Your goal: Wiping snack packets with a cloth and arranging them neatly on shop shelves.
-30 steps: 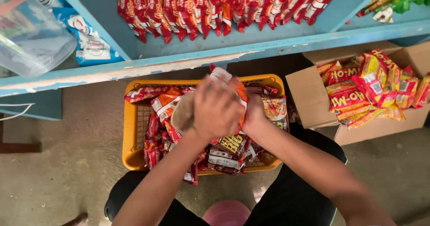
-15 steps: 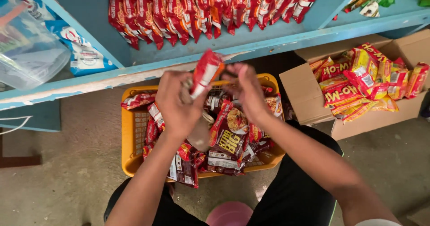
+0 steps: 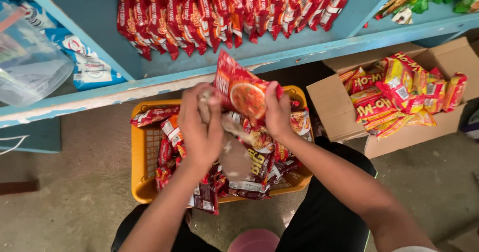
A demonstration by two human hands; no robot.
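Your right hand (image 3: pixel 278 113) grips a red crinkly noodle packet (image 3: pixel 243 91) above the orange plastic basket (image 3: pixel 141 174); your left hand (image 3: pixel 200 129) clenches a brownish cloth (image 3: pixel 234 154). Hard wiping could tear or slip it, dropping among the basket's packets.

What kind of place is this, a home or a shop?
Probably a small shop's stocking area: a blue wooden shelf lined with red snack packets, an orange plastic basket of packets, and an open cardboard box holding more.

Blue wooden shelf (image 3: pixel 299 50) with a row of red snack packets (image 3: pixel 224 7), concrete floor (image 3: pixel 65 182) bearing orange basket (image 3: pixel 142 152), cardboard box (image 3: pixel 329 107)
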